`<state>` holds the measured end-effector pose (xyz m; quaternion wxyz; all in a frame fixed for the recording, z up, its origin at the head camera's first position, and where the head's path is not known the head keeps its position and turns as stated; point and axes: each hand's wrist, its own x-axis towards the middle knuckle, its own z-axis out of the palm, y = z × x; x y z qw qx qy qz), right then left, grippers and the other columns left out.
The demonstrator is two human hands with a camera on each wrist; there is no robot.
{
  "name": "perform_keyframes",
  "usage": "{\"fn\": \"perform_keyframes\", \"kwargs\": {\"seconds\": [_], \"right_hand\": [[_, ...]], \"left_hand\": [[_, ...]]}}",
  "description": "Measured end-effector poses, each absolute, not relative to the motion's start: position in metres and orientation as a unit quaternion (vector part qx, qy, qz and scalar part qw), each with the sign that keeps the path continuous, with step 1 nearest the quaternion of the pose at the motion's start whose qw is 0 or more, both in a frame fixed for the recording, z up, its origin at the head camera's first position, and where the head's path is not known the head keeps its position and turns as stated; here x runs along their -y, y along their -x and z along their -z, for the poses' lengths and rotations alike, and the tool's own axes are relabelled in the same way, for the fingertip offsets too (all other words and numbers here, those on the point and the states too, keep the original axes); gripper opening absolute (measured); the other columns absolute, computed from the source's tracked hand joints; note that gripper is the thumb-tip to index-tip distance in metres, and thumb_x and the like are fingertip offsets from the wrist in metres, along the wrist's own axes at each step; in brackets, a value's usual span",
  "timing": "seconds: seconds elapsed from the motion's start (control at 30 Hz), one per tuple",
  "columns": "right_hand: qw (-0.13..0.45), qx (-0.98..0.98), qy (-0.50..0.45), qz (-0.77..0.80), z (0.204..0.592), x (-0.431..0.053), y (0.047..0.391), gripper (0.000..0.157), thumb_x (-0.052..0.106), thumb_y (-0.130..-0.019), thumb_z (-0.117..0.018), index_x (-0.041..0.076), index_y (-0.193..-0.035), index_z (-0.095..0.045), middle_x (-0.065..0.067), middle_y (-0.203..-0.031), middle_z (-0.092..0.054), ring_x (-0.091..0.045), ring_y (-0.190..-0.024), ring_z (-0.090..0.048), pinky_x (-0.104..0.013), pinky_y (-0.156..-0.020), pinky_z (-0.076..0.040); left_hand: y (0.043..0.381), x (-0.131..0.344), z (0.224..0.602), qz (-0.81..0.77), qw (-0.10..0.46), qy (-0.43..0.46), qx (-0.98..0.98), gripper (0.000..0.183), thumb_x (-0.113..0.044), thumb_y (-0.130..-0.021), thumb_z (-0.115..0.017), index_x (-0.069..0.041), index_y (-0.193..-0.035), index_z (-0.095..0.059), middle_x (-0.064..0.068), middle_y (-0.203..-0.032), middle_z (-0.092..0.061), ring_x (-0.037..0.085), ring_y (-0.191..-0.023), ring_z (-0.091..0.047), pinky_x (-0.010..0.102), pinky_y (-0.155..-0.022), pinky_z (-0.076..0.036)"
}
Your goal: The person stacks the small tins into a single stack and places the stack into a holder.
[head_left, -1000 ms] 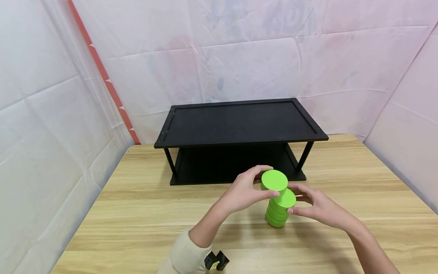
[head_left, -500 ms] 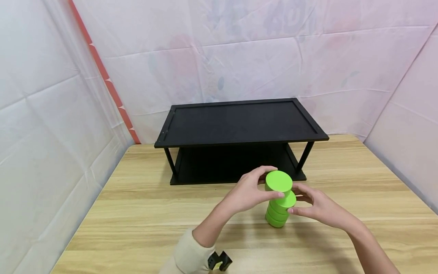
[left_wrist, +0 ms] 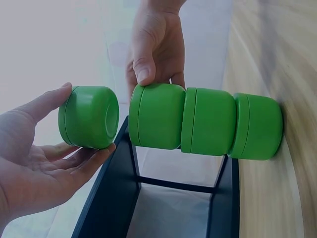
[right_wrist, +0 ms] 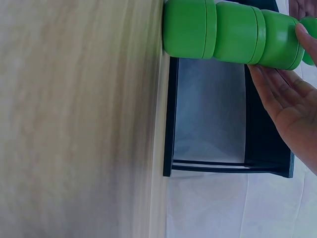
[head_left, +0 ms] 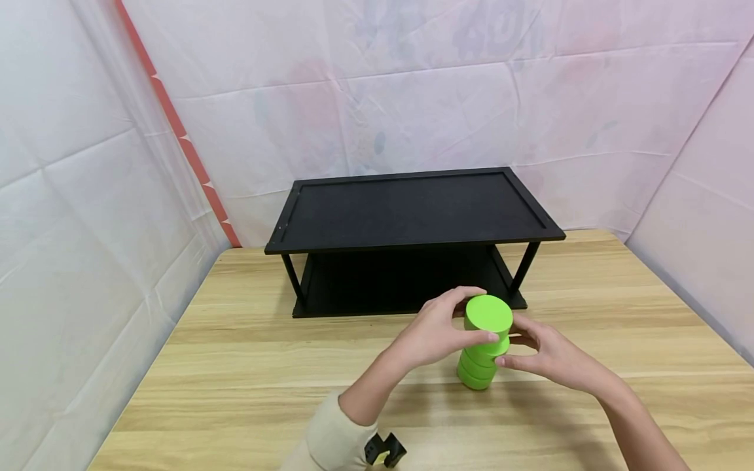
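Between thumb and fingers, my left hand [head_left: 438,332] holds a small green round lidded jar [left_wrist: 89,118]. This jar hangs just above a stack of three matching jars, with a narrow gap showing in the left wrist view. On the table stands the bottom jar [left_wrist: 261,126], under the middle jar [left_wrist: 210,121] and the top jar [left_wrist: 159,116]. The stack leans slightly. My right hand [head_left: 550,358] grips the top jar from the right, thumb near its lid and fingers on the far side. In the head view the held jar partly covers the stack's top.
A black two-level rack [head_left: 412,209] stands behind the stack, at the back of the wooden table [head_left: 247,379]. White printed sheeting [head_left: 412,118] hangs behind and on both sides. A small black device [head_left: 385,450] sits at the left sleeve's cuff.
My left hand has moved rightward with its jar, bringing it more nearly over the stack. The right hand and the stacked jars have stayed in place.
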<state>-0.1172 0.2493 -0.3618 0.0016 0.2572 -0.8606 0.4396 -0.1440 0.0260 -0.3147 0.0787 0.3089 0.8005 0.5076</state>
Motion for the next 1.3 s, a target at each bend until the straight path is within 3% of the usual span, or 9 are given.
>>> {"fn": "perform_keyframes", "kwargs": {"seconds": [0.23,0.5,1.3], "right_hand": [[0.015,0.859,-0.265,-0.437,0.363,-0.25,0.118,0.054,0.013,-0.078,-0.075,0.003,-0.124,-0.05,-0.001,-0.118,-0.055,-0.005,-0.106,-0.051,-0.024,-0.084,-0.047],[0.011,0.864,-0.258,-0.433,0.362,-0.25,0.117,0.054,0.015,-0.079,-0.074,0.005,-0.126,-0.049,-0.001,-0.117,-0.055,-0.006,-0.105,-0.052,-0.025,-0.084,-0.047],[0.011,0.867,-0.257,-0.426,0.361,-0.25,0.116,0.051,0.016,-0.079,-0.074,0.008,-0.124,-0.051,0.002,-0.113,-0.057,-0.007,-0.103,-0.053,-0.025,-0.084,-0.047]], "left_hand": [[0.142,-0.03,0.317,-0.489,0.074,-0.309,-0.812,0.058,-0.033,-0.076,-0.076,-0.016,-0.126,-0.053,-0.014,-0.113,-0.054,0.001,-0.102,-0.049,0.024,-0.085,-0.044],[0.143,-0.033,0.319,-0.478,0.081,-0.309,-0.818,0.056,-0.033,-0.076,-0.076,-0.015,-0.125,-0.055,-0.015,-0.106,-0.055,0.002,-0.098,-0.051,0.02,-0.08,-0.044],[0.144,-0.037,0.329,-0.484,0.089,-0.309,-0.814,0.058,-0.031,-0.075,-0.077,-0.013,-0.126,-0.054,-0.012,-0.11,-0.055,0.004,-0.099,-0.053,0.019,-0.079,-0.045]]}}
